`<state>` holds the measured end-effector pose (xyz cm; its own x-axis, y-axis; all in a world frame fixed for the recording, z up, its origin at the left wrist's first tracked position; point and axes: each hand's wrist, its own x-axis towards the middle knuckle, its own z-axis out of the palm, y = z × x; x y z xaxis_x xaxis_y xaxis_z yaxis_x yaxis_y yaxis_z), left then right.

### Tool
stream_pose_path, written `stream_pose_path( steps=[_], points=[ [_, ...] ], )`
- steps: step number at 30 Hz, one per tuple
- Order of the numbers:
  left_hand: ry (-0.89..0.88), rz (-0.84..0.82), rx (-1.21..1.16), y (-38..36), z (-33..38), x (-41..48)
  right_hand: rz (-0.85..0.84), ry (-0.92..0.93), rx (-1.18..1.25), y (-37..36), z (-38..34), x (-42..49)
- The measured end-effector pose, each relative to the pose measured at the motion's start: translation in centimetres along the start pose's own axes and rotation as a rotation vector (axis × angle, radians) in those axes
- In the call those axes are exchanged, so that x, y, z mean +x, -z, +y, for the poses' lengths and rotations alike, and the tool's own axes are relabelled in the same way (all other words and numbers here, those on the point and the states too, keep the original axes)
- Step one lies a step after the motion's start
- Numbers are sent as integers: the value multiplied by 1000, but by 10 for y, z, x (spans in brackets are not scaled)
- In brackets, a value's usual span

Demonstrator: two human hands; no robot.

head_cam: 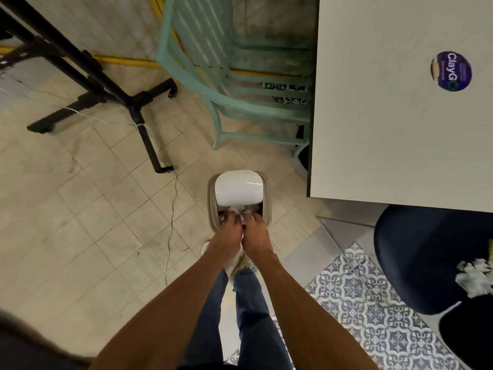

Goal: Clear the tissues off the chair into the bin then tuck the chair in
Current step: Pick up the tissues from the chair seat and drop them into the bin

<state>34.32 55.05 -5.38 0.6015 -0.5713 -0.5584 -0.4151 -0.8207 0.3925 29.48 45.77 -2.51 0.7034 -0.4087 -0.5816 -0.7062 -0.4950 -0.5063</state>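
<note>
Both arms reach down side by side: left hand and right hand each pinch crumpled tissues at the mouth of the beige bin, its white lid tipped up. Further right, loose tissues lie on the navy chair by the white table.

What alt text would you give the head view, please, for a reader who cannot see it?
Seen from above, a person's left hand and right hand hold crumpled tissues at the mouth of a beige bin, its white lid raised. More tissues lie on the dark blue chair at the right, beside a white table.
</note>
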Motion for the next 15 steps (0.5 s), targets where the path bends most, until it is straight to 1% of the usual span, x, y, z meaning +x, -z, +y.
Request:
stream_pose_path(
  steps=[1,2,3,4,7,9,12,14,15],
  points=[
    [-2,-18,15,-2,-2,3,-9,9,7,-4,4,2],
    [-7,-36,82,-1,-1,4,0,-16,46,-5,6,3],
    [-15,-82,144,3,2,2,37,-16,71,-9,10,1],
    [-28,-85,133,8,5,2,48,-42,72,-10,8,0],
    [-50,-133,111,30,15,-14,29,-11,-14,7,-6,-14],
    [-55,-122,69,49,20,-29,103,-45,20,18,-14,-26],
    [-67,-64,121,86,29,-58,227,-112,152,36,-29,-60],
    [-98,-17,128,108,33,-74,294,-100,146,51,-36,-84],
    [-141,8,138,119,37,-83,346,-100,126,60,-39,-101]
  ],
)
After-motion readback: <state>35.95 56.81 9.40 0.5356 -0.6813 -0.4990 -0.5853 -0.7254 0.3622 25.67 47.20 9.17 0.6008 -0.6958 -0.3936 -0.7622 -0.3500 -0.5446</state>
